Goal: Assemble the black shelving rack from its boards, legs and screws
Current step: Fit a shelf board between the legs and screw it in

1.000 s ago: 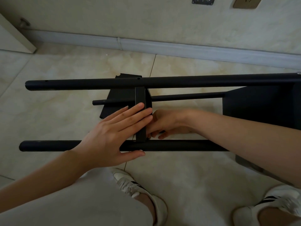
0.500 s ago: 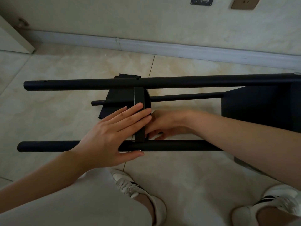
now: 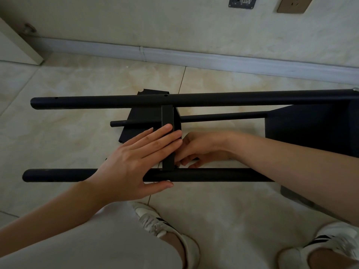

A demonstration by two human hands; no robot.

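Tiled floor point(image 3: 58, 133), three legs point(image 3: 174, 100), two boards point(image 3: 168, 121)

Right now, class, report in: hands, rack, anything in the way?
Left hand flat, pressing the upright board. Right hand curled behind it; grip hidden. Rack on its side, board between two legs. Spare board on the floor underneath.

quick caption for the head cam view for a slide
Left hand presses flat on a black board between two rack legs while the right hand works behind it.
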